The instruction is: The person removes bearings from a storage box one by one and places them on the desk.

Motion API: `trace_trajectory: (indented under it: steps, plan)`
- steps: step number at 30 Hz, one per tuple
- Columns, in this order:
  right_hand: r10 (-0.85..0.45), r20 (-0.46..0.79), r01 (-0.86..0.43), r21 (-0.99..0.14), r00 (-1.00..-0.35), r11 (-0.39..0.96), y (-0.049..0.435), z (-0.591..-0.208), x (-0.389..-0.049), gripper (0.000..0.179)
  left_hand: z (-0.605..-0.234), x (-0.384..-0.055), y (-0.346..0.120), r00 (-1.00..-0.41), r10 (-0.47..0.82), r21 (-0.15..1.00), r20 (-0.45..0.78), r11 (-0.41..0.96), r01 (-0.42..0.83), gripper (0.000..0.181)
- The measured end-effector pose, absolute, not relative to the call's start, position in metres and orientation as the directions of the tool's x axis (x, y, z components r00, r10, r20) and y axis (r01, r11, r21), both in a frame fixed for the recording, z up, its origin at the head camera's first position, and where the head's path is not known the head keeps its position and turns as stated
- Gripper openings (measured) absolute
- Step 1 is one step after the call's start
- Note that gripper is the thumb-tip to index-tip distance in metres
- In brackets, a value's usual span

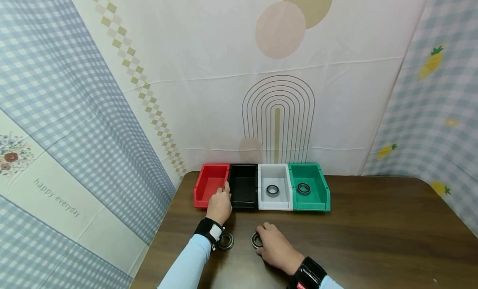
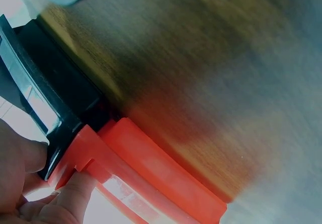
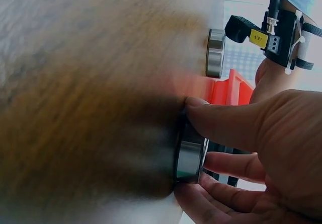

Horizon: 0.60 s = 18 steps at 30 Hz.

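Observation:
My left hand (image 1: 219,204) reaches to the front of the red bin (image 1: 211,183) and the black bin (image 1: 243,187). In the left wrist view, its thumb and a finger pinch the fronts of these bins where they meet. Thumb and fingers of my right hand (image 1: 276,247) grip a ball bearing (image 3: 190,158) by its rim, low at the wooden table. Another bearing (image 1: 225,241) lies flat on the table beside my left wrist. One bearing (image 1: 272,190) lies in the white bin (image 1: 274,173), and one more (image 1: 303,188) in the green bin (image 1: 309,173).
The bins stand side by side in a row at the back of the wooden table (image 1: 373,231). Behind them hangs a patterned cloth (image 1: 209,106), with checked cloths at both sides. A strapped camera (image 3: 246,30) sits on my left wrist.

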State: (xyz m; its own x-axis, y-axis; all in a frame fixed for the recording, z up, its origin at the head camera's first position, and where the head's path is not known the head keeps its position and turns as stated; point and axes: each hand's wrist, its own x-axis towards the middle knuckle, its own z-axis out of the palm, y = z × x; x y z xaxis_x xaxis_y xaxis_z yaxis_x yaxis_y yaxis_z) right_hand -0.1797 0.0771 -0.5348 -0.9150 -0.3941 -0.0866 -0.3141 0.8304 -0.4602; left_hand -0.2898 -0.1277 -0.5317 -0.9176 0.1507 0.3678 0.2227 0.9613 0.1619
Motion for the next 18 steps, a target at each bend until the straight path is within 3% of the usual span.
trace_trajectory:
  steps: [18]
  plan:
    - [-0.360, -0.132, -0.258, -0.478, -0.924, 0.840, 0.0751, -0.5336, -0.1801, 0.056, -0.5327, -0.2911, -0.1274, -0.913, 0.148, 0.161, 0.381, 0.961, 0.223, 0.048]
